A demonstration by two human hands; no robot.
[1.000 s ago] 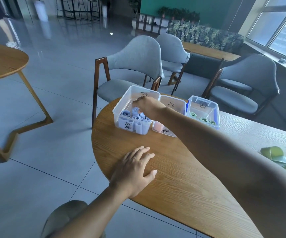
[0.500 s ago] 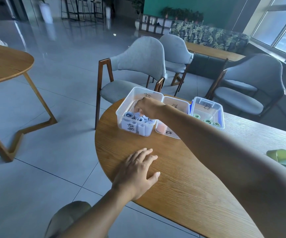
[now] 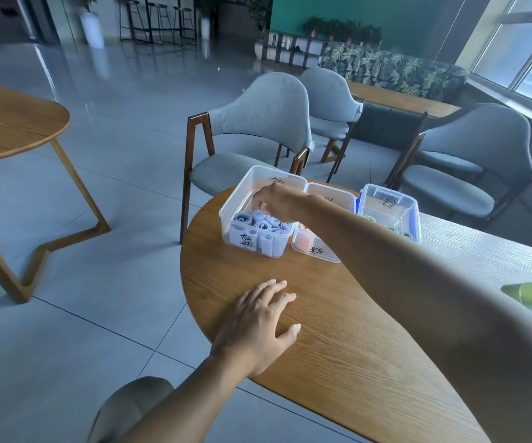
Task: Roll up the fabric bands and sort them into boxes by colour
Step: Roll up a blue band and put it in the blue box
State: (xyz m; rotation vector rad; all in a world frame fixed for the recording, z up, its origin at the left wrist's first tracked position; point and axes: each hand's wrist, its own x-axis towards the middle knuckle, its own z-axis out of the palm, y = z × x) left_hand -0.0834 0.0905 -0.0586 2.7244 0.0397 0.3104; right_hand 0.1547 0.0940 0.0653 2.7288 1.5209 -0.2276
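Note:
Three clear plastic boxes stand in a row at the table's far edge. The left box (image 3: 235,199) holds several rolled blue bands (image 3: 271,225). The middle box (image 3: 319,252) holds a pink roll (image 3: 304,241), and the right box (image 3: 414,206) has green rolls (image 3: 392,228). My right hand (image 3: 277,203) reaches into the left box, its fingertips bunched downward on a blue roll at the back of the pile. My left hand (image 3: 258,321) lies flat on the wooden table (image 3: 354,346) with fingers spread. A loose green band (image 3: 526,295) lies at the right edge, partly cut off.
A grey upholstered chair (image 3: 264,123) stands just behind the boxes, with two more chairs to its right. Another round wooden table (image 3: 8,123) stands on the left across the tiled floor. The table's curved edge runs close to my left hand.
My right hand has stayed in the left box and shifted slightly towards its back. My left hand has not moved on the table. The camera view has shifted a little.

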